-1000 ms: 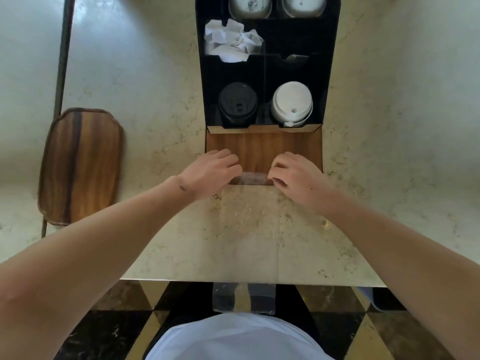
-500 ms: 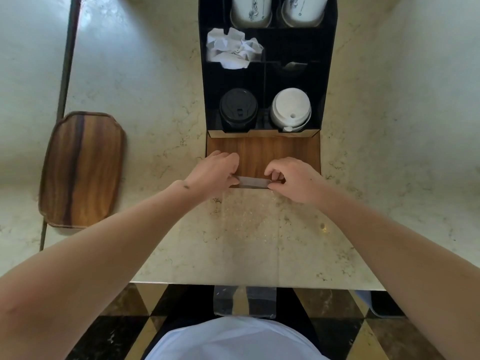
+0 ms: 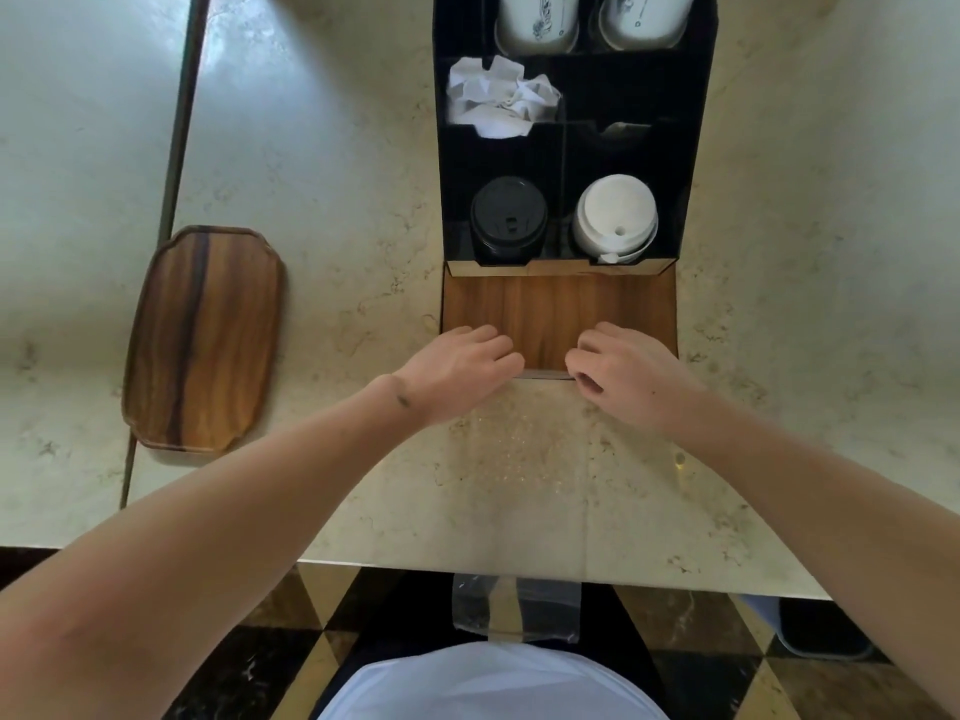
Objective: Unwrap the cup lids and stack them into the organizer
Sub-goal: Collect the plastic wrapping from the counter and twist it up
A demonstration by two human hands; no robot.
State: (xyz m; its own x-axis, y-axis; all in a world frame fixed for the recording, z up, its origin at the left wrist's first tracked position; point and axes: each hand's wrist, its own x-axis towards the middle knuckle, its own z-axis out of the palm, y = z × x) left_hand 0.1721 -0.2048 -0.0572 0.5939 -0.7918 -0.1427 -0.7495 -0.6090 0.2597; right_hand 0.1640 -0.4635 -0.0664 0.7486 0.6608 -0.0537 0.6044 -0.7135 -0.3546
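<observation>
At the near foot of the organizer [image 3: 696, 148], against its wood-grain front panel [image 3: 556, 309], the left hand [image 3: 460, 368] and right hand [image 3: 618, 371] are curling their fingers narrowly around a thin clear strip, apparently wrapper film [image 3: 545, 375], stretching between them. Inside the organizer, the black lids [image 3: 508, 218] and white lids [image 3: 615, 218] are already sitting in the two nearest compartments, behind the panel. The likely risk is that the slippery film is slipping from the pinch, or that a tug is nudging the organizer and tilting the white stack.
</observation>
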